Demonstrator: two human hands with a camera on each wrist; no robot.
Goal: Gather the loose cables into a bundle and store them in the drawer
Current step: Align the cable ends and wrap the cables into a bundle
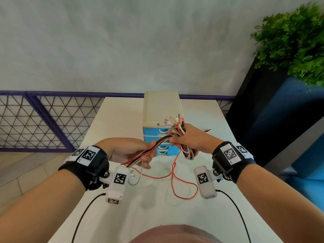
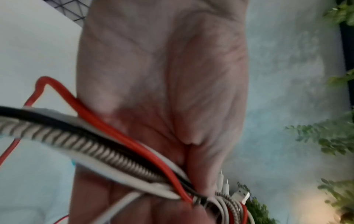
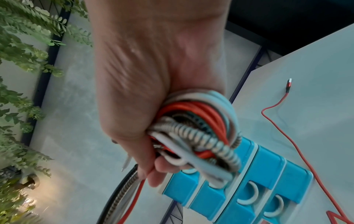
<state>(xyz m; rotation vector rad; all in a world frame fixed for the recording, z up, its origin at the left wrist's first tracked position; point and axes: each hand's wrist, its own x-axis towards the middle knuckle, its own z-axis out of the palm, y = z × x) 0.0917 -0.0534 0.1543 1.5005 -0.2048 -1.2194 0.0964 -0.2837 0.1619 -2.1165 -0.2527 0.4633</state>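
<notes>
My right hand (image 1: 180, 137) grips a coiled bundle of cables (image 3: 199, 134), red, white, black and braided, with several plugs (image 1: 172, 120) sticking up past the fingers. From the bundle a straight run of cable strands (image 1: 150, 151) leads down to my left hand (image 1: 140, 153), whose fingers curl round them; in the left wrist view the strands (image 2: 118, 145) cross my palm. Loose tails of a red cable (image 1: 175, 179) and a white cable hang onto the white table (image 1: 122, 120). Behind my hands stands the small drawer unit (image 1: 162, 109), beige on top with blue drawers (image 3: 247, 195), all closed.
A red cable end with its plug (image 3: 289, 84) lies on the table to the right of the drawer unit. A purple mesh railing (image 1: 43, 120) runs behind the table at the left. A dark planter with a green plant (image 1: 294, 41) stands at the right.
</notes>
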